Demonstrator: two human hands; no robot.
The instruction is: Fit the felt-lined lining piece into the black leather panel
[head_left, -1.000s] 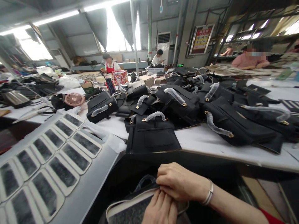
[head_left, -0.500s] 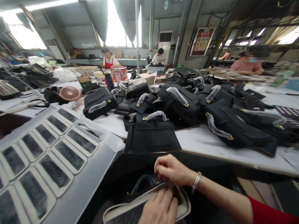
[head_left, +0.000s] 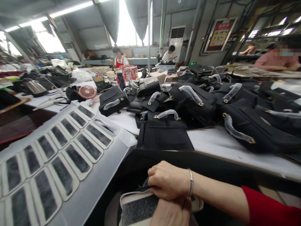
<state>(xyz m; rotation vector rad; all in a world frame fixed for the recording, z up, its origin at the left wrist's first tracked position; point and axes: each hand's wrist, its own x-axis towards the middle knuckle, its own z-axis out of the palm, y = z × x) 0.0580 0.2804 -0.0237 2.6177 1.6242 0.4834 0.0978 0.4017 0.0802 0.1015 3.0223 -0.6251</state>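
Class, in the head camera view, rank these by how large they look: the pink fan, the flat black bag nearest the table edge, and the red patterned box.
1. flat black bag, clearly the largest, though nearest to the camera.
2. pink fan and red patterned box look alike; the box stands farther back, so no ranking.

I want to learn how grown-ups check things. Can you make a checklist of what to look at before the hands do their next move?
1. Right hand gripping the grey padded piece at its top edge: ok.
2. Left hand in full view: not ok, cut off by the picture's bottom edge.
3. What the left hand's fingers hold: cannot tell.
4. Padded piece's cream border flat, unwrinkled: cannot tell, mostly covered.
5. Spare pieces on the grey board lined up in rows: ok.
6. Nearest black handbag apart from the hands: ok.
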